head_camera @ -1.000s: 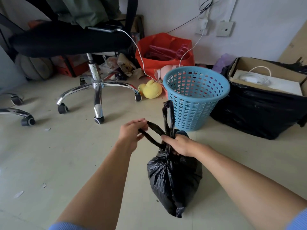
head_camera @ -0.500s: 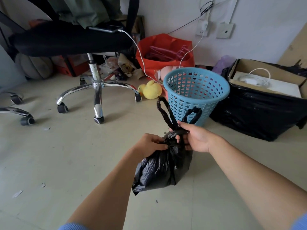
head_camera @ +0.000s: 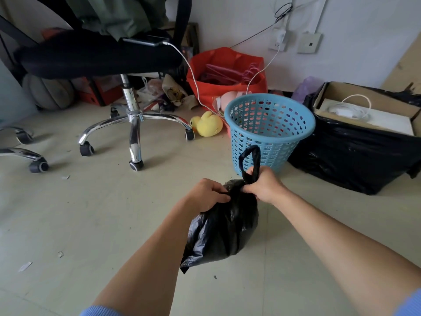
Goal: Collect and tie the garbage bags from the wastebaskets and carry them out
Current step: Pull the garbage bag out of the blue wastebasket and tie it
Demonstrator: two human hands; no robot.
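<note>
Left hand point(head_camera: 210, 192) pinches the garbage bag point(head_camera: 224, 226) neck. Right hand point(head_camera: 264, 184) grips a handle loop point(head_camera: 250, 161), likely cinching the knot. Wastebasket point(head_camera: 268, 131) empty beyond.

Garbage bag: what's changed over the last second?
The left hand dropped its handle and now grips the garbage bag at the neck; the right hand holds one handle loop upright. The bag has lifted and tilted. The blue wastebasket hasn't moved.

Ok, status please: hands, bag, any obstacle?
Both hands, left and right, shut on black bag. Bag lifted, handle loop up. Blue basket just behind.
</note>
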